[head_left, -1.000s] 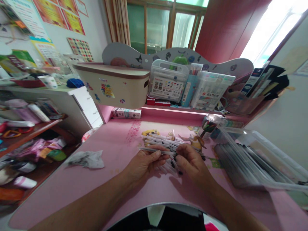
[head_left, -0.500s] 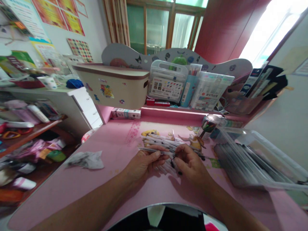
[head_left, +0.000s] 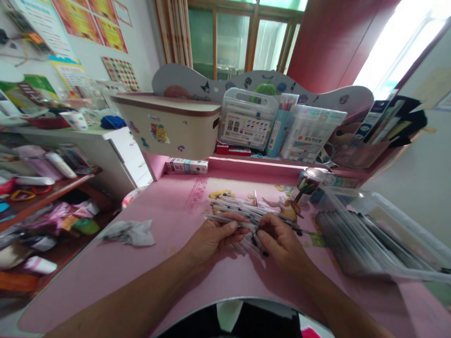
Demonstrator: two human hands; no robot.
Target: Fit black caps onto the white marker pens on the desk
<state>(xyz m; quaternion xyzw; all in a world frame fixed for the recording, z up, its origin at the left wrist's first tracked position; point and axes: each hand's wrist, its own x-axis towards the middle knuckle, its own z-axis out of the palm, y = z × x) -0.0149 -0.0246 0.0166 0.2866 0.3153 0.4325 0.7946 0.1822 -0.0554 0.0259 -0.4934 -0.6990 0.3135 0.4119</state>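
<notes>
A slim white pen (head_left: 219,218) lies slantwise in my left hand (head_left: 213,238), thumb on top and fingers curled under it. My right hand (head_left: 282,238) is closed in a pinch at the pen's dark right-hand end; the fingers partly cover what they grip. Loose white pens (head_left: 235,204) with dark ends form a pile just beyond my hands, and several more lie beneath them on the pink desk (head_left: 169,274). To the right stands a clear plastic box (head_left: 338,249) holding rows of pens.
A crumpled tissue (head_left: 132,232) lies on the left of the desk. Behind the pens is a can (head_left: 308,184). The raised shelf carries a beige bin (head_left: 183,129), a marker case (head_left: 244,126), another clear case (head_left: 310,136) and a full pen holder (head_left: 362,152).
The whole view has shifted slightly, so things appear a little further right. Both hands keep nearly the same hold on the pen.
</notes>
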